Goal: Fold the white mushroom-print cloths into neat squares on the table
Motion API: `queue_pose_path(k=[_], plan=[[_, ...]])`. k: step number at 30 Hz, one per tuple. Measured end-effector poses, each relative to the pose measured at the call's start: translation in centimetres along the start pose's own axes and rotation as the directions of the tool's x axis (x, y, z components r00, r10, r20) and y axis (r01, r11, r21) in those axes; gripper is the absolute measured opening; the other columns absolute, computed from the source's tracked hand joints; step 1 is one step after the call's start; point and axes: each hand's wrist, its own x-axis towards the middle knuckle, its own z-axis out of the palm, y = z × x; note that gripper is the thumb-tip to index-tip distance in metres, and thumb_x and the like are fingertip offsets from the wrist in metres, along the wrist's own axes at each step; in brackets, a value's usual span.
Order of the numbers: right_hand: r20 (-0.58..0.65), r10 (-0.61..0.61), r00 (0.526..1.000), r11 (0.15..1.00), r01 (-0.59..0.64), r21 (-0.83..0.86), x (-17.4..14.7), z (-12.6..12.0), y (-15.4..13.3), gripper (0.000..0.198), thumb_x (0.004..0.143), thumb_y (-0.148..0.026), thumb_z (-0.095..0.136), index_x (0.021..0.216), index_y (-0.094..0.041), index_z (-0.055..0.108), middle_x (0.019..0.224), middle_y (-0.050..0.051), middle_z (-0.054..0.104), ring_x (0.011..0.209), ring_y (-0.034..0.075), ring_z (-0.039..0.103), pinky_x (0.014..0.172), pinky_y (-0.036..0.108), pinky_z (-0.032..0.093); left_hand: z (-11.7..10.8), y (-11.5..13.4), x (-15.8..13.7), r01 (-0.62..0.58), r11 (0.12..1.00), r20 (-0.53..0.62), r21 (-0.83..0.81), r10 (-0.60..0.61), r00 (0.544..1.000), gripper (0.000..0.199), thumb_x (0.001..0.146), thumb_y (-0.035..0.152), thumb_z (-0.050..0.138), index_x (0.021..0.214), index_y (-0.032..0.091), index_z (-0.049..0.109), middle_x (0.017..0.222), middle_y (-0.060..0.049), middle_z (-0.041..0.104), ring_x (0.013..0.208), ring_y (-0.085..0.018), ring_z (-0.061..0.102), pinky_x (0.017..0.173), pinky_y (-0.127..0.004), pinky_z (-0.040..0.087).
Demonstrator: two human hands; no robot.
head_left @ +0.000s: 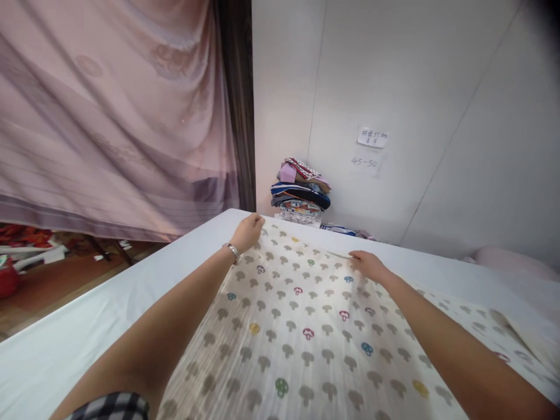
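Note:
A cream cloth [306, 312] printed with grey and coloured mushrooms is spread in front of me over a white-covered table. My left hand [248, 232], with a bracelet at the wrist, is closed on the cloth's far left corner. Farther right, my right hand [366, 263] pinches the far edge of the same cloth. Between the two hands the edge runs fairly straight. The cloth continues to the right beneath my right forearm, where part of it lies loosely folded over.
The white table cover [131, 286] shows along the left and far sides. Behind the table, a stack of folded fabrics [301, 189] stands against the wall. Handwritten paper notes [371, 137] are stuck there. A pink curtain [118, 116] hangs at left; a pinkish bundle [516, 262] lies right.

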Motion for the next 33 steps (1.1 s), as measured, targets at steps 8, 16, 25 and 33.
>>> queue_pose_path(k=[8, 16, 25, 33], plan=[[-0.006, -0.298, 0.954, 0.914, 0.288, 0.287, 0.2, 3.8, -13.6, 0.061, 0.076, -0.046, 0.056, 0.131, -0.024, 0.042, 0.136, 0.008, 0.043, 0.119, 0.022, 0.043, 0.089, 0.034, 0.042, -0.5, 4.2, -2.7, -0.255, 0.960, 0.045, -0.113, 0.261, 0.964, 0.021, 0.084, 0.032, 0.040, 0.079, 0.019, 0.056, 0.070, 0.000, 0.059, 0.066, -0.015, 0.053, 0.064, -0.025, 0.039], [-0.242, -0.394, 0.887, 0.765, 0.462, 0.448, 1.6, 5.9, -20.6, 0.031, 0.081, -0.044, 0.046, 0.083, -0.017, 0.061, 0.073, 0.000, 0.059, 0.072, 0.015, 0.053, 0.066, 0.025, 0.041, -1.6, 4.2, -3.7, -0.159, 0.918, 0.079, -0.362, 0.200, 0.977, 0.021, 0.080, 0.033, 0.047, 0.073, 0.016, 0.056, 0.069, 0.000, 0.058, 0.067, -0.014, 0.053, 0.064, -0.025, 0.040], [-0.242, -0.356, 0.903, 0.794, 0.428, 0.431, 1.4, 4.7, -20.5, 0.028, 0.077, -0.045, 0.049, 0.076, -0.018, 0.059, 0.065, -0.002, 0.054, 0.065, 0.015, 0.048, 0.062, 0.026, 0.038, -2.9, -1.4, -9.4, 0.204, 0.853, 0.429, -0.481, 0.026, 0.903, 0.041, 0.066, 0.050, 0.063, 0.085, 0.014, 0.060, 0.076, -0.001, 0.061, 0.070, -0.015, 0.056, 0.060, -0.024, 0.043], [-0.185, -0.351, 0.918, 0.807, 0.397, 0.437, 1.0, 3.8, -18.7, 0.029, 0.078, -0.046, 0.051, 0.084, -0.020, 0.060, 0.074, -0.001, 0.059, 0.070, 0.015, 0.051, 0.064, 0.025, 0.040, -3.3, -5.2, -15.3, 0.436, 0.771, 0.526, -0.463, -0.157, 0.836, 0.050, 0.076, 0.060, 0.045, 0.080, 0.014, 0.063, 0.071, -0.003, 0.061, 0.063, -0.014, 0.053, 0.058, -0.025, 0.041]])
